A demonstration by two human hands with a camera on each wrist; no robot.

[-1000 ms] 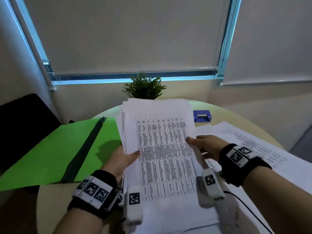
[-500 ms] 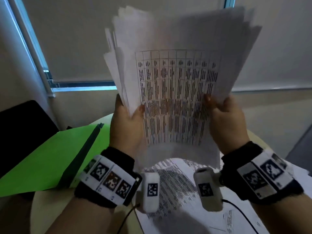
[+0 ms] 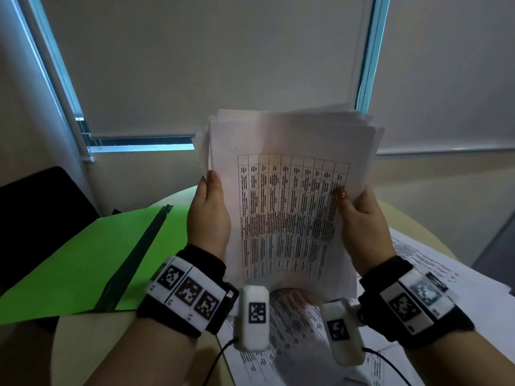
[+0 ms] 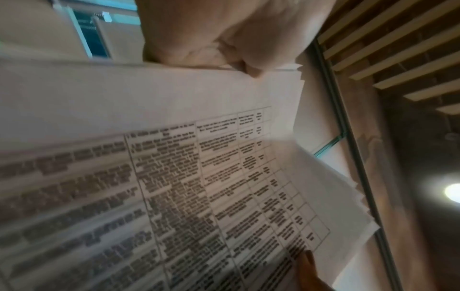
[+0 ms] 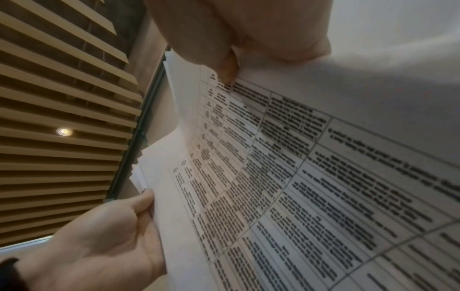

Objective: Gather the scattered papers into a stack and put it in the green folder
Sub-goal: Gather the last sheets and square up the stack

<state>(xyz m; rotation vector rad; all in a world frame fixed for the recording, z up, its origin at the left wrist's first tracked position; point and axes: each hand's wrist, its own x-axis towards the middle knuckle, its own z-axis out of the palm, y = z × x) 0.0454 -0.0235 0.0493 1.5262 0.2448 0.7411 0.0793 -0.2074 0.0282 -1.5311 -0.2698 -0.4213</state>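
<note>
A stack of printed papers [image 3: 287, 207] stands upright over the table, its top sheet showing a table of text. My left hand [image 3: 207, 215] grips the stack's left edge, thumb on the front. My right hand [image 3: 359, 218] grips the right edge, thumb on the printed sheet. The sheets' top edges are uneven and fanned. The open green folder [image 3: 83, 263] lies flat on the table to the left. In the left wrist view the stack [image 4: 174, 167] fills the frame below my left hand [image 4: 224, 39]. The right wrist view shows the stack [image 5: 298, 177], my right hand [image 5: 248, 29] and my left hand [image 5: 104, 236].
More loose printed sheets [image 3: 418, 274] lie on the round table [image 3: 83, 344] under and right of the stack. A black chair [image 3: 33, 207] stands at the left. Window blinds are behind.
The stack was lifted off the table and held upright high; since half a second ago it has come down lower, with both hands still on its side edges.
</note>
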